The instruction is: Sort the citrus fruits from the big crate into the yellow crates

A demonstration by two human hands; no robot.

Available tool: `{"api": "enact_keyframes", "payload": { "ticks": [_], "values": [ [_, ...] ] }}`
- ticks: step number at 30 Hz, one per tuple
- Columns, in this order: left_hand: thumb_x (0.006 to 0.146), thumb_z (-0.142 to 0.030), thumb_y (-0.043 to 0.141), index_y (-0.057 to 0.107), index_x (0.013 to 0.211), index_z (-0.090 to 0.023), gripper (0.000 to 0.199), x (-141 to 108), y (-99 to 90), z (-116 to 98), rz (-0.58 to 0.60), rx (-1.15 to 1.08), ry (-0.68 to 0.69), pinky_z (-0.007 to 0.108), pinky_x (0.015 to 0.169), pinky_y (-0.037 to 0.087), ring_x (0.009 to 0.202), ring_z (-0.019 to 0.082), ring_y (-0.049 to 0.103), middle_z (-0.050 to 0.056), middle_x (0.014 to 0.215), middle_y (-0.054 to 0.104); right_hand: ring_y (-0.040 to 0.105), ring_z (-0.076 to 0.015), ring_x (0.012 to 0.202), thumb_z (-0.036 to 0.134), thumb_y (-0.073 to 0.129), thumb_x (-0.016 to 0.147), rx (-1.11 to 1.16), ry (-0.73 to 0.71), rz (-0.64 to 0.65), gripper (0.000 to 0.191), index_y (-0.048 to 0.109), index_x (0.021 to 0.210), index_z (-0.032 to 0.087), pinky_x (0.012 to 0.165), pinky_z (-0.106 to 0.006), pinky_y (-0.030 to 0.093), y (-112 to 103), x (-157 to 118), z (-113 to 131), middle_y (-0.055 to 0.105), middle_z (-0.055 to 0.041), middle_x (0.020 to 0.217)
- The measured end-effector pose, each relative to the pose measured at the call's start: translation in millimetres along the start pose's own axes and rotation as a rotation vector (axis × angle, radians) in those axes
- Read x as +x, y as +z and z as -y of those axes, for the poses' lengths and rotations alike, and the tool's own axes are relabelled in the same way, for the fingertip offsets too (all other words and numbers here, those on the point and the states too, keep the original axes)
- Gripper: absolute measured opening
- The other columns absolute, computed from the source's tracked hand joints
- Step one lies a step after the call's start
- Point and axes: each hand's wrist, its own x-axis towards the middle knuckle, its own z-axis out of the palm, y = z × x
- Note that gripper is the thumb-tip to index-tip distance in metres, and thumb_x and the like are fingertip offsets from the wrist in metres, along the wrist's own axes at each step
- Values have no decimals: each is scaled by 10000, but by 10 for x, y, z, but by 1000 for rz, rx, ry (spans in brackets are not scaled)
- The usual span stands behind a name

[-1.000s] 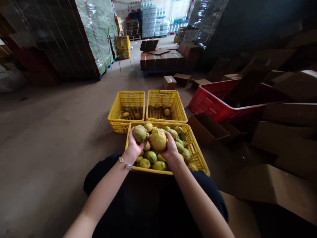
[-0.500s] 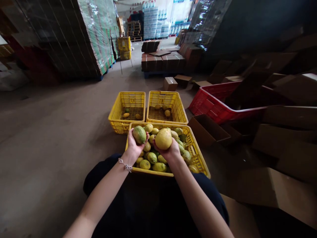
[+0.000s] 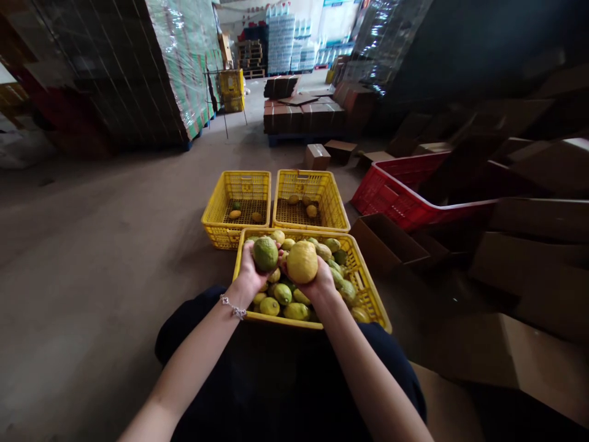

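My left hand [image 3: 249,270] holds a green fruit [image 3: 265,254], its fingers curled around the underside. Beside it my right hand [image 3: 321,283] is wrapped round a larger yellow fruit [image 3: 302,262]. Both fruits are held up just above a full yellow crate [image 3: 368,288], with a narrow gap between them. Several green and yellow fruits [image 3: 297,311] fill that crate. Behind it stand two more yellow crates, the left one [image 3: 214,212] and the right one [image 3: 340,205], each with a few fruits on the bottom.
A red crate [image 3: 391,196] and an open cardboard box [image 3: 384,242] are at the right, with more cardboard [image 3: 543,356] nearer. Stacked flat cartons [image 3: 304,116] and a small box [image 3: 316,157] lie farther ahead. Wrapped pallets [image 3: 184,67] stand at the back left.
The green fruit has turned in my left hand and moved slightly right and down. In my right hand the yellow fruit has turned and shifted slightly left.
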Motion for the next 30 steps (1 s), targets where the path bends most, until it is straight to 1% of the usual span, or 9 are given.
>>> {"api": "enact_keyframes", "payload": {
  "ticks": [3,6,8,11,14,16,21,25,30],
  "values": [
    [996,-421,488,713,1101,-157,363,-76,32,-23,-20,-8,22,287,550,608,655,208,709,106,815,720,696,-238,570,307,444,893,-45,5,13,214,639,942,234,566,-387,629,-20,-17,11,734,-68,702],
    [964,-482,606,706,1088,-176,346,-104,64,-38,-89,-8,61,267,537,602,642,192,698,83,809,698,688,-234,581,342,488,897,-63,-45,17,180,634,932,243,573,-397,639,-24,-43,30,717,-34,661],
    [955,-487,635,704,1088,-174,347,-106,78,-38,-89,37,75,251,520,593,639,189,701,79,799,702,677,-221,570,338,495,904,-56,-60,4,153,624,909,255,593,-393,645,-13,-53,37,696,-9,634],
    [996,-489,553,709,1086,-137,396,-112,82,-26,-33,86,76,239,509,585,604,178,696,86,751,710,682,-218,565,295,474,907,-59,-39,6,155,625,905,258,582,-371,636,7,-48,26,704,-20,649],
    [1028,-499,454,708,1113,-94,486,-109,66,-17,26,84,1,230,449,542,531,165,659,109,740,722,692,-236,557,249,496,863,-61,-12,14,142,629,912,254,521,-369,611,5,-17,3,709,-44,658],
    [1028,-504,457,706,1143,-96,492,-93,51,-15,48,101,-31,230,419,515,525,170,656,117,762,736,693,-246,552,256,527,836,-51,2,39,121,628,903,252,503,-373,599,-8,6,-7,711,-57,669],
    [1000,-438,537,688,1229,-129,413,-46,38,-16,38,84,47,291,542,597,589,198,695,85,768,727,695,-247,600,342,464,889,-34,12,57,202,636,897,237,599,-416,628,-35,8,14,728,-65,710],
    [1010,-360,481,675,1297,-163,398,-78,53,-25,99,64,44,285,530,583,615,202,700,89,823,745,670,-245,582,362,457,890,-60,-24,39,229,644,891,230,637,-455,632,-38,-25,47,713,-49,683],
    [1022,-501,500,683,1254,-127,477,-157,99,-23,50,87,78,310,541,608,670,236,734,110,820,739,661,-219,575,367,490,908,-16,-48,14,191,630,865,245,613,-406,627,-5,-91,77,705,-21,681]
  ]
}}
